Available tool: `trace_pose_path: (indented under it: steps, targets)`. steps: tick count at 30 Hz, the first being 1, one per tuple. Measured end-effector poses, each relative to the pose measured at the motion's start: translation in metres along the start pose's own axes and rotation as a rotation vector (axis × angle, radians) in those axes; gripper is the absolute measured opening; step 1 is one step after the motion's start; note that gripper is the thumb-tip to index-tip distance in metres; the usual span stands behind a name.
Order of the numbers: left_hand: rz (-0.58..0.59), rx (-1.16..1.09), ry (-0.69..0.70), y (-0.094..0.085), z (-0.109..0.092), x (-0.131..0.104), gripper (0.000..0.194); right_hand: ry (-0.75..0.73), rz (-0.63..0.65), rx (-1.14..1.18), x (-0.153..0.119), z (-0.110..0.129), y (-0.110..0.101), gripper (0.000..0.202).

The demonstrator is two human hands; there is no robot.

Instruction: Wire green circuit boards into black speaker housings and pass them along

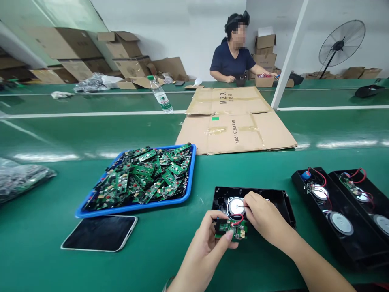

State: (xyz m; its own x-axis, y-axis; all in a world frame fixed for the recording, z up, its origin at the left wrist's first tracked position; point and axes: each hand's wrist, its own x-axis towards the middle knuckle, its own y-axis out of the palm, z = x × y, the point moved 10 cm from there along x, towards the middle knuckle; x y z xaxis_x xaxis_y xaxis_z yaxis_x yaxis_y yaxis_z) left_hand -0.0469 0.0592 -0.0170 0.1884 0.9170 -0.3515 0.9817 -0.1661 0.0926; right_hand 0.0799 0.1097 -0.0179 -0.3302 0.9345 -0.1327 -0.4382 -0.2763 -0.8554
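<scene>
My left hand (209,247) pinches a green circuit board (231,229) with a red wire looping up from it. Just right of the board, my right hand (258,211) has its fingers closed on the wire's end, over a black speaker housing (281,198). A round white speaker (236,207) sits in that housing, partly behind my fingers. To the left, a blue tray (192,174) is heaped with circuit boards (142,174). Two more black housings (331,211) with speakers and red wires lie at the right.
A phone (100,233) lies before the tray, a plastic bag (24,178) at far left. Flattened cardboard (237,129) and a water bottle (161,95) are farther back. Behind them a person (231,61) works at another bench beside a white post (288,56).
</scene>
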Motion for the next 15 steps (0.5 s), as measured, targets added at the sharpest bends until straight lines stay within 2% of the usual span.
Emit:
trace_pose_path:
  steps: [4, 7, 11, 13, 15]
  targets:
    - [0.047, -0.009, 0.019, 0.006, 0.007, 0.004, 0.033, 0.106, -0.043, 0.333, -0.008, -0.016, -0.008, 0.029]
    - [0.089, 0.073, 0.07, 0.015, 0.004, 0.008, 0.027, 0.122, -0.096, 0.47, -0.012, -0.028, -0.013, 0.039]
    - [0.078, 0.328, 0.142, 0.02, -0.004, 0.014, 0.026, 0.177, -0.159, 0.523, -0.013, -0.053, -0.014, 0.048]
    - [0.062, 0.311, 0.132, 0.02, -0.005, 0.018, 0.029, 0.212, -0.141, 0.524, -0.012, -0.068, -0.007, 0.052]
    - [0.043, 0.292, 0.136, 0.019, -0.008, 0.02, 0.032, 0.21, -0.188, 0.488, -0.012, -0.083, -0.005, 0.05]
